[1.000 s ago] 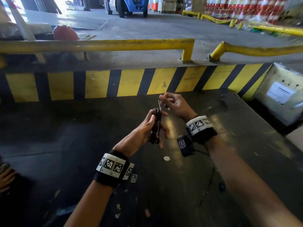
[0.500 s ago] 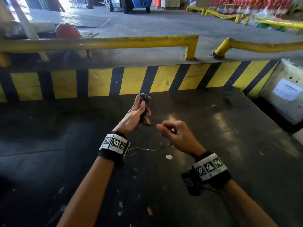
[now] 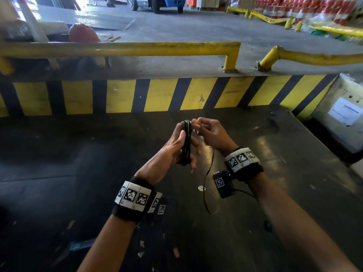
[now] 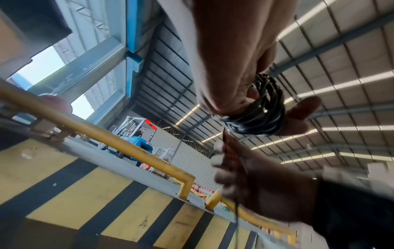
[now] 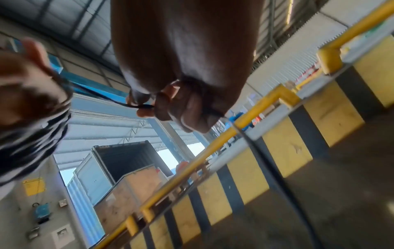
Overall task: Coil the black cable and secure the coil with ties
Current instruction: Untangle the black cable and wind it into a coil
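Observation:
A coil of thin black cable (image 3: 186, 142) (image 4: 259, 109) is wound in several turns round my left hand (image 3: 172, 148), which grips it with thumb over the strands. My right hand (image 3: 208, 132) is close beside the coil's top and pinches the loose strand (image 5: 140, 106) between thumb and forefinger. The free tail of the cable (image 3: 207, 185) hangs from that hand in a loop toward the dark floor. No tie shows in any view.
Ahead runs a yellow-and-black striped kerb (image 3: 161, 95) with a yellow guard rail (image 3: 121, 49) above it. A pale box with a label (image 3: 341, 112) stands at the right. A blue forklift (image 3: 157, 2) is parked far back. Small scraps lie on the dark floor (image 3: 78, 173).
My right hand, which had pulled the strand down and toward me half a second ago, has come back up to the top of the coil. The left hand shifted slightly right with the coil.

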The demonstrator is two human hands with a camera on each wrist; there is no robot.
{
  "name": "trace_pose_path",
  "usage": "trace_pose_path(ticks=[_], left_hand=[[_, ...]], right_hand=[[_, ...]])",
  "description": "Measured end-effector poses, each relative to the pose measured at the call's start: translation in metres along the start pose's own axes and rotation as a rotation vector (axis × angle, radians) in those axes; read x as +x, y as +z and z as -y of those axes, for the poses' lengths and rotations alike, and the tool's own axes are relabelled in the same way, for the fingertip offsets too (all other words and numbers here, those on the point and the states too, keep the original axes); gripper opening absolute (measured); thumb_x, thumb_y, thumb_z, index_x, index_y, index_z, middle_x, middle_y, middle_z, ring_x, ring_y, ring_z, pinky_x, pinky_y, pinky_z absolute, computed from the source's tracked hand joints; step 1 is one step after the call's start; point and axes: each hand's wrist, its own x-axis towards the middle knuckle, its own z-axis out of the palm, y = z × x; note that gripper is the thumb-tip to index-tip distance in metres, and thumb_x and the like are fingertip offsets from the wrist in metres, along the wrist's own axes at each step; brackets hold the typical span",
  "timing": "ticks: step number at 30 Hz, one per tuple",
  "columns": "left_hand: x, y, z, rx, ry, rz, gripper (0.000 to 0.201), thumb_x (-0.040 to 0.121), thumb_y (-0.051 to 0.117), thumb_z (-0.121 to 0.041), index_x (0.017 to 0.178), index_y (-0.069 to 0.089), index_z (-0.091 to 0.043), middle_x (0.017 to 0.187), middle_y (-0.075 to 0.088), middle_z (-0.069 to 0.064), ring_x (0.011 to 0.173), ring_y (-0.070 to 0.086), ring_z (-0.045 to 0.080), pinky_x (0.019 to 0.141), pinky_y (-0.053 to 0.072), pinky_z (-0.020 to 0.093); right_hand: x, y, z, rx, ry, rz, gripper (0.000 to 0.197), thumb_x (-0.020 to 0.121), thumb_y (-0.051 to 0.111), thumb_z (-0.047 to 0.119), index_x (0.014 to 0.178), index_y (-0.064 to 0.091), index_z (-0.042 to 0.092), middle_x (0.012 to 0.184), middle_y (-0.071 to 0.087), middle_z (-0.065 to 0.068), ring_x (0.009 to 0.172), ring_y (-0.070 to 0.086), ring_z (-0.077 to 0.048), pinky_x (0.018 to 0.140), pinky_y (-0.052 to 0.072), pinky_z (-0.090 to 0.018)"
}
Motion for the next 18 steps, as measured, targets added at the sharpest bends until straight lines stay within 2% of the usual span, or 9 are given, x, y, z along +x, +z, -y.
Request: trace_pose_path(ticks=[2,3,6,9,12,15,16,18], left_hand=[[0.004,-0.007,-0.004,-0.048,0.048,-0.077,0.040,0.106,0.027,-0.039,0.140,0.037,-0.020,0.103,0.053,0.022,0.074,0.060,0.031,0.074,0.051,0.044],[0.006,-0.012,-0.006,-0.047,0.071,-0.130,0.038,0.106,0.026,-0.038,0.140,0.038,-0.023,0.103,0.052,0.021,0.076,0.060,0.031,0.075,0.051,0.044],[0.019,-0.039,-0.009,0.040,0.083,-0.282,0.035,0.107,0.024,-0.039,0.137,0.039,-0.027,0.101,0.054,0.019,0.074,0.060,0.030,0.072,0.053,0.039],[0.029,-0.065,0.001,0.166,0.014,-0.368,0.028,0.108,0.024,-0.036,0.129,0.039,-0.024,0.091,0.055,0.014,0.062,0.060,0.027,0.063,0.051,0.030],[0.028,-0.078,0.024,0.284,-0.091,-0.363,0.023,0.106,0.031,-0.039,0.123,0.043,-0.028,0.084,0.052,0.012,0.058,0.056,0.026,0.060,0.050,0.034],[0.022,-0.078,0.046,0.452,-0.225,-0.341,0.039,0.092,0.038,-0.062,0.123,0.046,-0.039,0.088,0.058,0.010,0.070,0.059,0.029,0.075,0.054,0.048],[0.019,-0.075,0.050,0.561,-0.267,-0.319,0.041,0.091,0.036,-0.065,0.125,0.043,-0.042,0.094,0.062,0.010,0.077,0.062,0.031,0.083,0.054,0.051],[0.014,-0.065,0.054,0.756,-0.351,-0.277,0.034,0.097,0.031,-0.060,0.126,0.038,-0.044,0.101,0.067,0.009,0.088,0.065,0.031,0.094,0.050,0.050]], right_hand=[[-0.019,0.026,-0.009,0.078,0.043,0.022,0.036,0.106,0.050,0.023,0.080,0.059,0.000,0.056,0.056,0.010,0.046,0.048,-0.005,0.044,0.037,-0.019],[-0.029,0.040,-0.014,0.106,0.058,0.041,0.036,0.107,0.047,0.020,0.076,0.057,0.006,0.051,0.052,0.011,0.042,0.044,0.000,0.042,0.034,-0.015],[-0.059,0.070,-0.026,0.143,0.094,0.129,0.034,0.109,0.043,0.023,0.082,0.055,0.006,0.054,0.039,0.009,0.042,0.034,-0.003,0.039,0.027,-0.015],[-0.073,0.075,-0.024,0.052,0.052,0.141,0.038,0.109,0.043,0.021,0.079,0.054,0.000,0.059,0.041,0.009,0.048,0.037,-0.001,0.047,0.030,-0.013],[-0.070,0.060,-0.011,-0.166,-0.077,0.148,0.036,0.106,0.049,0.021,0.075,0.062,0.008,0.061,0.051,0.012,0.055,0.046,0.000,0.057,0.034,-0.013],[-0.058,0.038,0.002,-0.295,-0.127,0.167,0.030,0.103,0.057,0.023,0.074,0.066,0.021,0.057,0.051,0.011,0.050,0.045,-0.002,0.053,0.034,-0.016],[-0.055,0.031,0.008,-0.318,-0.145,0.167,0.029,0.102,0.058,0.023,0.074,0.067,0.021,0.058,0.053,0.011,0.050,0.046,-0.002,0.053,0.034,-0.015],[-0.048,0.017,0.018,-0.347,-0.161,0.158,0.029,0.101,0.060,0.025,0.075,0.070,0.017,0.061,0.057,0.011,0.051,0.048,-0.001,0.055,0.036,-0.016]])
